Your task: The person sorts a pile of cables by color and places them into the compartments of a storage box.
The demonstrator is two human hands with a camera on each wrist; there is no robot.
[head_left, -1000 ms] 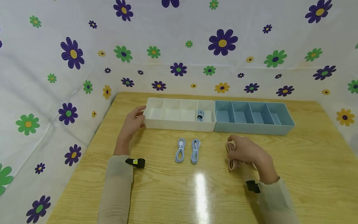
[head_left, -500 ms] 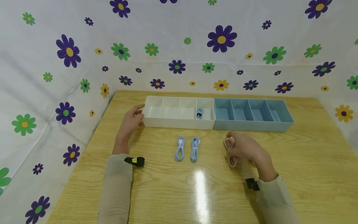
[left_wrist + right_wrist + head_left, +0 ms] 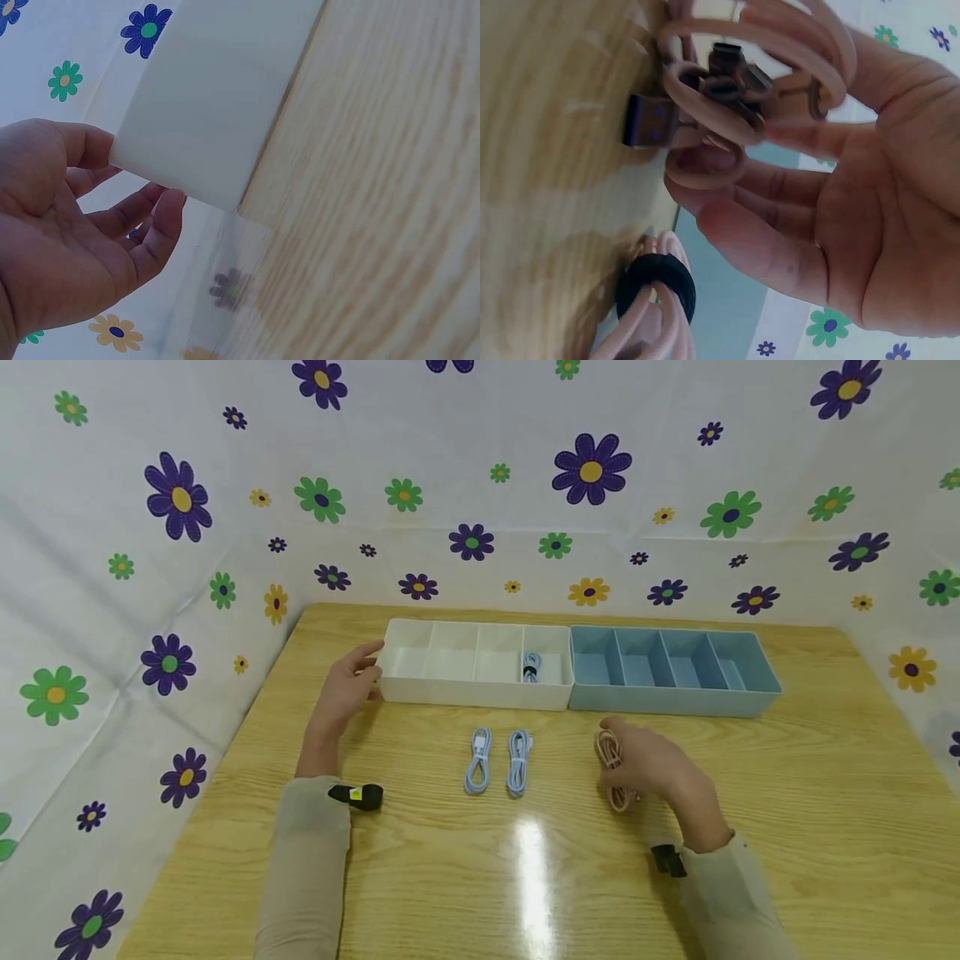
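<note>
From the head, two long trays stand end to end on the wooden table (image 3: 420, 868), touching: a white tray (image 3: 476, 692) on the left and a blue tray (image 3: 671, 700) on the right, each divided into four compartments. The white tray's rightmost compartment holds a light-blue cable (image 3: 532, 659) wound up with a black tie, leaning near the divider on its left. In front of the white tray, two more light-blue cables (image 3: 517, 764) lie side by side, apart. The left hand (image 3: 341, 691) touches the white tray's left end with loosely bent fingers. In front of the blue tray, the right hand (image 3: 649, 762) grips a pinkish-brown cable coil (image 3: 620, 797) between thumb and fingers; whether the coil touches the table I cannot tell.

The left wrist view gives the white tray's plain outer wall close up, and shows the fingers bent at its end edge, with gaps between them, rather than wrapped around it.

The right wrist view reveals what the back of the hand hides: curled fingers against the coil, a flat plug (image 3: 651, 122) jutting out toward the table, and several dark connectors (image 3: 727, 79) bunched inside the loops. It also shows a second pink bundle (image 3: 652, 311), bound with a black band (image 3: 658, 276), beside the held coil.
</note>
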